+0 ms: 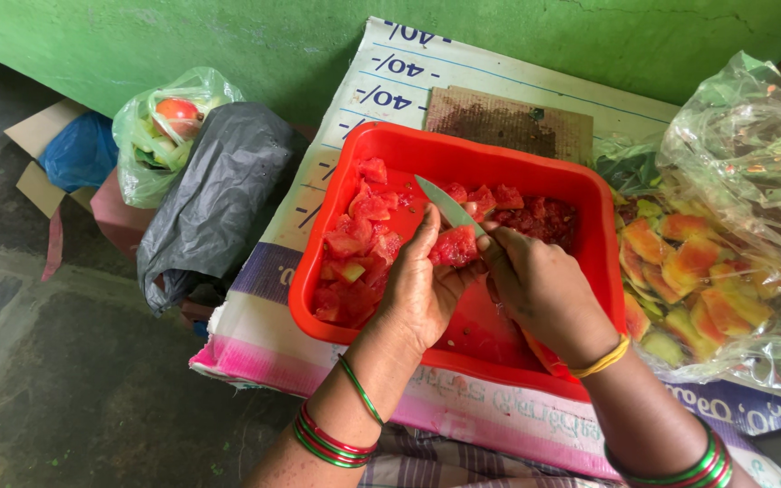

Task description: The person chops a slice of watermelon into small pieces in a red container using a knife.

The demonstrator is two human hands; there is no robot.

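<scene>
My left hand (419,289) holds a red chunk of watermelon (455,246) over a red plastic tub (589,194). My right hand (544,289) grips a knife (445,206) whose blade lies across the top of the chunk, tip pointing up and left. Cut watermelon pieces (359,239) are heaped in the left part of the tub, with darker pieces (542,219) at its back right. Both wrists wear green and red bangles.
A clear plastic bag of watermelon rinds (698,271) lies to the right of the tub. A brown board (508,122) lies behind it on a printed sack. At left stand a black bag (219,194), a clear bag of produce (164,131) and a blue bag (79,149).
</scene>
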